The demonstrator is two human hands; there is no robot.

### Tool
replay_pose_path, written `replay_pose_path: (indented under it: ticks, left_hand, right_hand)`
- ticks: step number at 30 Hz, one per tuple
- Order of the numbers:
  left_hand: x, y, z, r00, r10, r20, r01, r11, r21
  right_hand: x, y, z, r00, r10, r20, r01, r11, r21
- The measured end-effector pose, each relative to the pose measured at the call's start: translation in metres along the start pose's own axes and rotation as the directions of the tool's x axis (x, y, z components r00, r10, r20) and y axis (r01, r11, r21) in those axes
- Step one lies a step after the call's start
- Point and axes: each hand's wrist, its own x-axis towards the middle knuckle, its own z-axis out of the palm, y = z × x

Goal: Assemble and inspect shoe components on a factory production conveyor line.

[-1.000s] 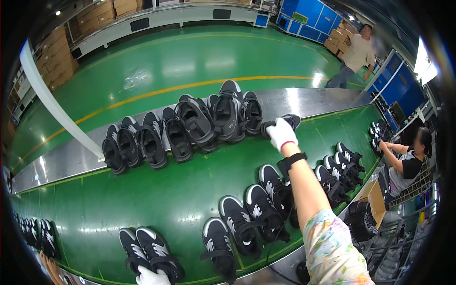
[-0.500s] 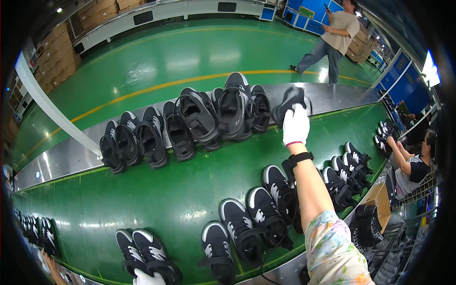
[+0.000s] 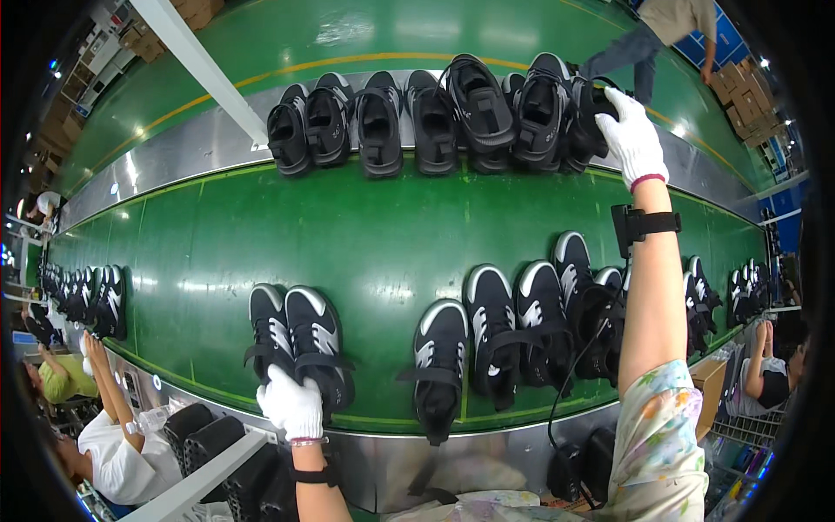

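Observation:
My left hand [image 3: 291,404], in a white glove, is closed on the heel of a black sneaker [image 3: 271,324] with a grey toe, the left one of a pair on the green belt [image 3: 383,235]. Its mate [image 3: 314,329] stands right against it. Across the belt, my gloved right hand [image 3: 632,137] has thumb and fingers at the collar of another black sneaker [image 3: 588,122], at the right end of a row on the metal ledge [image 3: 196,170]. That sneaker leans against the row, heel toward me; part of it is hidden by the hand.
Several more sneakers [image 3: 491,326] line the near side of the belt, partly behind my right forearm. A dark cable [image 3: 557,404] hangs among them. A white post [image 3: 204,70] rises at the far left. Co-workers [image 3: 113,461] sit at both sides; a person [image 3: 648,52] walks beyond the ledge.
My right hand has brought its sneaker against the row's right end. My view has turned, so the pair and my left hand show more fully. The walking person has moved along.

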Motion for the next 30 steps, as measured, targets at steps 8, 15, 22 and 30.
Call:
replay_pose_path:
  ticks: [8,15,22,30]
  left_hand:
    - [-0.005,-0.004,-0.012,0.995,0.09,-0.037,-0.089,0.996,0.023]
    - [-0.052,0.018,-0.003,0.985,0.172,0.025,-0.169,0.981,-0.099]
    - [-0.047,-0.001,0.038,0.906,0.399,0.139,-0.369,0.908,-0.198]
    - [-0.06,0.01,-0.002,0.957,0.252,0.144,-0.209,0.943,-0.261]
  right_hand:
    - [-0.082,-0.138,-0.094,0.963,0.002,-0.27,0.125,0.883,0.453]
    - [-0.167,-0.246,-0.17,0.957,-0.037,-0.286,0.246,0.622,0.743]
    - [-0.309,-0.31,-0.195,0.974,-0.123,0.188,-0.093,0.539,0.837]
    - [-0.404,-0.276,-0.211,0.866,-0.187,0.464,-0.284,0.579,0.764]
